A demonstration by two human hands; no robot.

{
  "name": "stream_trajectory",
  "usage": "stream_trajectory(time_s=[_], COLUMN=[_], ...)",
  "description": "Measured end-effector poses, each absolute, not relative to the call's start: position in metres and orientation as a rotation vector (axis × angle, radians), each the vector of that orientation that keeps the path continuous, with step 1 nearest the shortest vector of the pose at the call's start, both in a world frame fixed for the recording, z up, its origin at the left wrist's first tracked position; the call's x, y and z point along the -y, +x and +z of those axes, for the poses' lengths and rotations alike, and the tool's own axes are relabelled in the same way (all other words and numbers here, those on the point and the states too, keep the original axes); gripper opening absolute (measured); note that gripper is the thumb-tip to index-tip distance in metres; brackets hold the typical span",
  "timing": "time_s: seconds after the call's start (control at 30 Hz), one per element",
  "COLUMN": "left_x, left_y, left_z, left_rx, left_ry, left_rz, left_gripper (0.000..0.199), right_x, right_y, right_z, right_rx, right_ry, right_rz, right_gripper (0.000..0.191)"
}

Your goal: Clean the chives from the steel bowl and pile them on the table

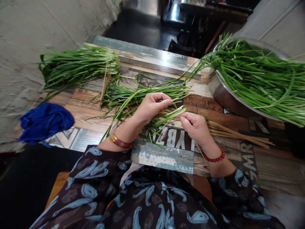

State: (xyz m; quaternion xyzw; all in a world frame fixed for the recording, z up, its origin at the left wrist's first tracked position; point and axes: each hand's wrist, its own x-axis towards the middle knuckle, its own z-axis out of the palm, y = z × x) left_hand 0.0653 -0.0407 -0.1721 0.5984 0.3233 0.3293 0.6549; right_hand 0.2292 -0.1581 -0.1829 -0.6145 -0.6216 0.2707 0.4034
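Just left of the stalk ends, my left hand (154, 106) is closed over a small bunch of garlic chives (175, 115), its thumb and forefinger pinched beside the tip of a thin bamboo skewer (175, 104). My right hand (194, 125) pinches the same skewer close to the cut ends. The skewer's long end slants down below my right wrist. Fingers hide where it meets the stalks. Behind my hands lies a loose pile of chives (147, 92), its pale ends toward the right.
A big metal basin (225, 95) heaped with chives stands at right. Several loose skewers (238, 133) lie before it. At the left are skewered chives (81, 65), more upright sticks (105, 84) and a blue cloth (46, 121). A wall borders the patterned wooden table (164, 159).
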Motion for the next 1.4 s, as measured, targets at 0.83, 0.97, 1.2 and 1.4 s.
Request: stream_trajectory(time_s=[0.83,0.97,1.2,1.4], left_x=[0.0414,0.0406,0.0419,0.0432], left_y=[0.0663,0.0662,0.0660,0.0662], left_z=[-0.1712,-0.1722,-0.1687,-0.1668], left_rx=[-0.734,-0.727,-0.741,-0.749], left_ry=[1.301,1.305,1.315,1.332], left_rz=[0.778,0.778,0.748,0.736], left_gripper=[0.024,0.024,0.024,0.023], right_x=[0.1572,0.1571,0.1568,0.1568], right_y=[0.2295,0.2292,0.2291,0.2291], right_z=[-0.1822,-0.1830,-0.1818,-0.1834], right_rx=[1.615,1.598,1.616,1.600], right_ry=[-1.494,-1.507,-1.488,-1.481], right_rz=[0.643,0.634,0.605,0.616], right_gripper=[0.027,0.027,0.028,0.027])
